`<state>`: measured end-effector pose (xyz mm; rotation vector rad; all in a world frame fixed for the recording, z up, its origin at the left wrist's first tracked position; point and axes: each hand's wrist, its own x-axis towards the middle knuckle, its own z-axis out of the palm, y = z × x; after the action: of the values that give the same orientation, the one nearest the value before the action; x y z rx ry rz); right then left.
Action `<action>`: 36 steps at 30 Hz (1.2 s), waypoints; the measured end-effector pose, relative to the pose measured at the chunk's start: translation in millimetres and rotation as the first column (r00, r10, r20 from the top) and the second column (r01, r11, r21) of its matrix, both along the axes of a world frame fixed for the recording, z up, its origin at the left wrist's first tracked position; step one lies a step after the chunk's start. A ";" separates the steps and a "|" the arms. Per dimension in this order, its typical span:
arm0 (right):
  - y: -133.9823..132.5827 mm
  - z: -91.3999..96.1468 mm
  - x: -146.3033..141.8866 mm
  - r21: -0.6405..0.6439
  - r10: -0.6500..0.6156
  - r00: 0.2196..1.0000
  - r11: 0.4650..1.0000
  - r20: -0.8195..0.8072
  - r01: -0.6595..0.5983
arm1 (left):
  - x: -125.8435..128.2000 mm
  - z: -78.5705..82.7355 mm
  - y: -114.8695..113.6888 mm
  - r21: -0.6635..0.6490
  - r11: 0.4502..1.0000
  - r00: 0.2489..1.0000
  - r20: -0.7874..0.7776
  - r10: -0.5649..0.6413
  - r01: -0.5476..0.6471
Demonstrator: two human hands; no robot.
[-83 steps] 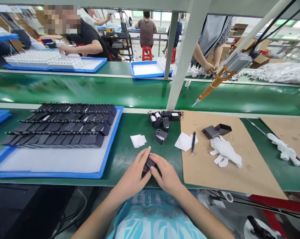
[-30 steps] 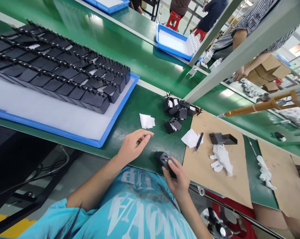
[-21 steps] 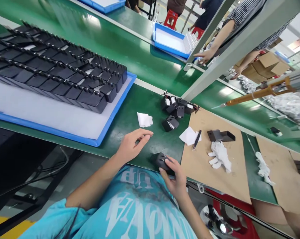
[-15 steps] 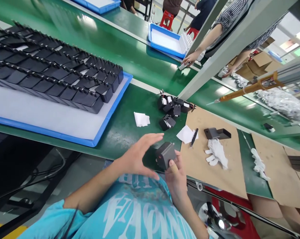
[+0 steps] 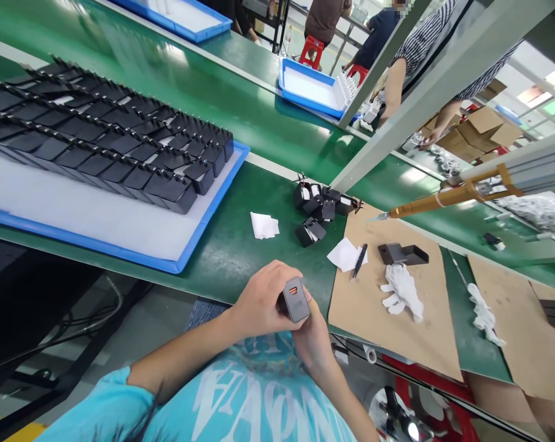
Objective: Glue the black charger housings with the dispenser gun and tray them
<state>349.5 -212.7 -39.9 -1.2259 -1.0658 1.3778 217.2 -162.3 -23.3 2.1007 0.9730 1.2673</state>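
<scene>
A black USB charger (image 5: 296,301) is held between both my hands near the table's front edge, its end face with an orange-lined port turned up toward me. My left hand (image 5: 261,296) is closed around its left side, the thumb below and fingers over the top. My right hand (image 5: 313,331) grips it from the right and below, its fingers partly hidden behind the charger. Beyond my hands lie a folded white paper (image 5: 264,226) and a small heap of black charger housings (image 5: 322,205), some with wires and white parts showing.
On the left, a blue tray (image 5: 178,261) carries rows of black chargers (image 5: 121,141). Brown cardboard (image 5: 351,313) on the right bears black tweezers (image 5: 360,261), a white glove (image 5: 403,291) and open housings (image 5: 404,253). An orange hanging tool (image 5: 436,201) points over it; a metal post (image 5: 397,116) stands behind.
My left hand, open beside the charger before, has closed on it. The charger has turned so that its port end faces up toward me. My right hand has shifted slightly left.
</scene>
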 end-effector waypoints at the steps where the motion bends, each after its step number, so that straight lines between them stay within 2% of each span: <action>1: -0.7 -0.5 -0.6 -0.006 0.000 1.000 1.000 -0.019 0.000 | -0.2 0.3 -0.6 -0.002 1.000 1.000 -0.013 0.012 -0.012; 4: -3.6 -2.3 -1.3 -0.023 0.001 0.998 1.000 -0.060 -0.002 | -1.6 0.7 -2.8 -0.020 1.000 0.999 -0.046 0.019 -0.020; 11: -5.6 -4.5 -1.4 0.030 -0.012 0.999 0.999 0.049 0.011 | -4.2 0.6 -2.2 -0.041 0.999 0.998 -0.068 -0.003 0.000; 17: -4.9 -3.4 -2.0 -0.009 -0.007 0.999 1.000 0.042 0.007 | -5.5 1.5 -1.6 -0.156 0.988 0.997 -0.076 -0.007 -0.005; 21: -3.5 -2.9 -2.4 0.030 -0.005 0.996 1.000 0.089 0.003 | -7.2 3.2 -0.5 -0.210 0.977 0.998 -0.059 -0.028 0.015; 25: 1.0 0.1 1.1 -0.033 -0.012 1.000 0.999 0.009 0.012 | -11.1 3.9 2.6 -0.142 0.987 0.997 -0.025 -0.073 0.069; 28: 4.0 4.4 4.8 -0.088 -0.059 0.997 0.995 -0.046 0.055 | -16.0 3.0 4.5 -0.087 0.996 0.996 -0.092 -0.009 0.001; 32: 4.6 8.6 5.8 0.058 -0.111 0.993 0.992 0.038 0.109 | -24.7 1.8 7.5 -0.073 0.996 0.986 -0.160 0.045 -0.057; 36: 4.9 9.4 6.6 0.251 -0.168 0.974 0.960 0.153 0.126 | -32.8 3.8 11.6 -0.122 0.993 0.986 -0.164 -0.032 0.012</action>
<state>356.1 -207.8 -30.5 -1.2337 -1.1975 1.0098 184.4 -150.7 -19.5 2.1423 1.0662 1.0087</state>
